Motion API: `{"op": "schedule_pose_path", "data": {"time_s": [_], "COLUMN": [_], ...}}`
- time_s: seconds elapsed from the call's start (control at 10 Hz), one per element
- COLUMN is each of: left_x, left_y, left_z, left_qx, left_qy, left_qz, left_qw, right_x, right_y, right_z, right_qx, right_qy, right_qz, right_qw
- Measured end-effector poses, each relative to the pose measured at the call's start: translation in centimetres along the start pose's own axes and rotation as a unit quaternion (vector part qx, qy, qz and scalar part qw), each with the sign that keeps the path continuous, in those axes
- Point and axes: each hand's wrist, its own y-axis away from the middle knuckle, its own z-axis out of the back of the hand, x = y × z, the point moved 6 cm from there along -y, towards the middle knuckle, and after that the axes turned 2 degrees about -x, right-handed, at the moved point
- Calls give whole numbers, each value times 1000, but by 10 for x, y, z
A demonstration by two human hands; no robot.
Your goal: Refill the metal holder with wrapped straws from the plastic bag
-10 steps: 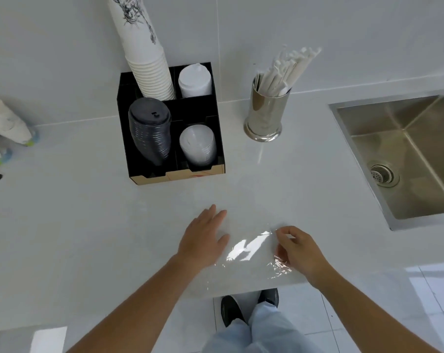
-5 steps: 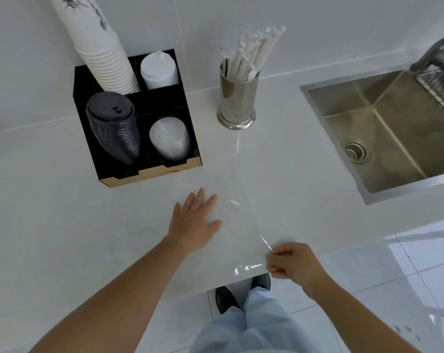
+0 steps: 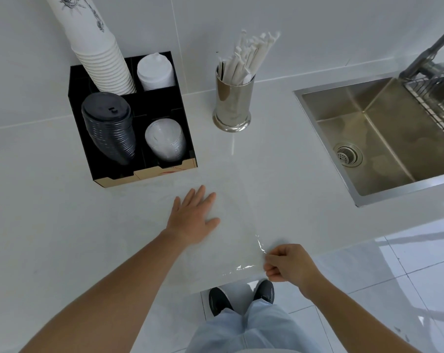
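Left hand (image 3: 191,217) lies flat, fingers spread, on the clear bag (image 3: 231,225) — right hand (image 3: 287,264) pinches its near corner. Bag's spread on the counter (image 3: 63,212) in front of the straw-filled holder (image 3: 233,104).

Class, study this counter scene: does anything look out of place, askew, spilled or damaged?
Nothing is spilled or broken. The tall stack of paper cups leans left out of the black organizer, and the straws fan to the right in the metal holder. The clear bag lies flat and looks empty, its near edge overhanging the counter.
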Motion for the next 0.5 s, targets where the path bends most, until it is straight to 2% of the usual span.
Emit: {"op": "schedule_pose_path", "data": {"time_s": [0.2, 0.3, 0.4, 0.5], "left_x": [0, 0, 2, 5], "left_y": [6, 11, 16, 23], "left_z": [10, 19, 33, 64], "left_qx": [-44, -67, -86, -146], "left_qy": [29, 88, 131, 177], "left_qz": [18, 34, 61, 80], "left_qw": [998, 993, 986, 970], "right_x": [12, 36, 60, 103], "right_y": [-7, -8, -9, -3], "right_z": [15, 25, 28, 33], "right_qx": [-7, -17, -1, 42], "right_qy": [50, 62, -3, -131], "right_qz": [31, 86, 92, 102], "right_qw": [998, 994, 996, 985]}}
